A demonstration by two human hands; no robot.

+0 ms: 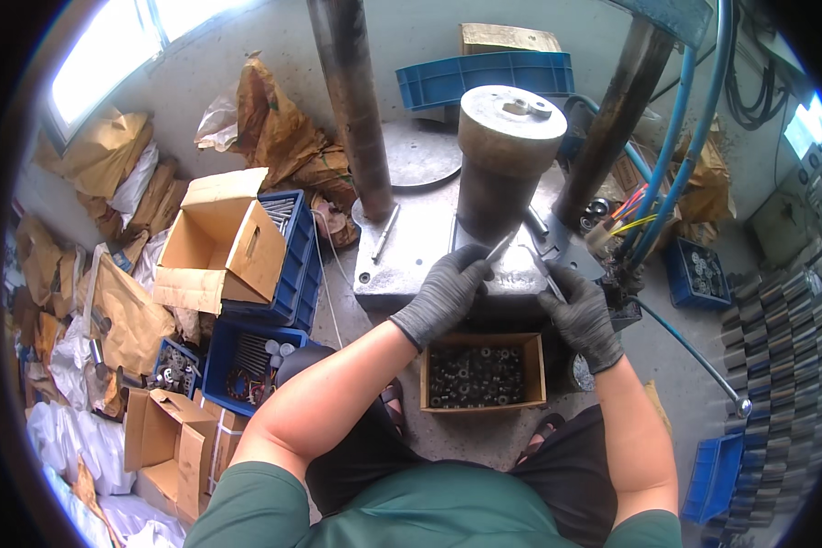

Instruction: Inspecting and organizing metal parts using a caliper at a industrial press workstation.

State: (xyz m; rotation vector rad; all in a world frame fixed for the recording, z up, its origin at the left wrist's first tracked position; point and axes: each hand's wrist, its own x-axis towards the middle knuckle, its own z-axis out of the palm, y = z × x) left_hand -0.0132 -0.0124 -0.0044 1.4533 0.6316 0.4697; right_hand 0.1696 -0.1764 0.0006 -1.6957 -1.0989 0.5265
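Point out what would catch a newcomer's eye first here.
Near the centre, a thick metal cylinder stands upright on a pale metal block, between two dark columns. Just in front, the gloved left hand and right hand each hold a slim metal piece. Below them, an open box on the floor holds many small dark parts.

1. Gloved left hand (447, 290): dark grey.
2. Gloved right hand (586, 321): the same dark grey.
3. Pointed metal rod (500, 247) in the left: silver-grey.
4. Slim metal rod (551, 277) in the right: grey.
5. Short-sleeved shirt (447, 507): deep green; trousers (566, 452): black.
6. Machine base (402, 256): bright silver, dark-specked.
7. Open box (542, 374) between the feet: brown; small metal parts (475, 376) inside: near-black.
8. Rear plastic tray (484, 79): blue; thick hoses (703, 137): lighter blue.
9. Paper sacks (272, 128): tan-brown.
10. Stacked metal pieces (776, 356): checkered light and dark grey.
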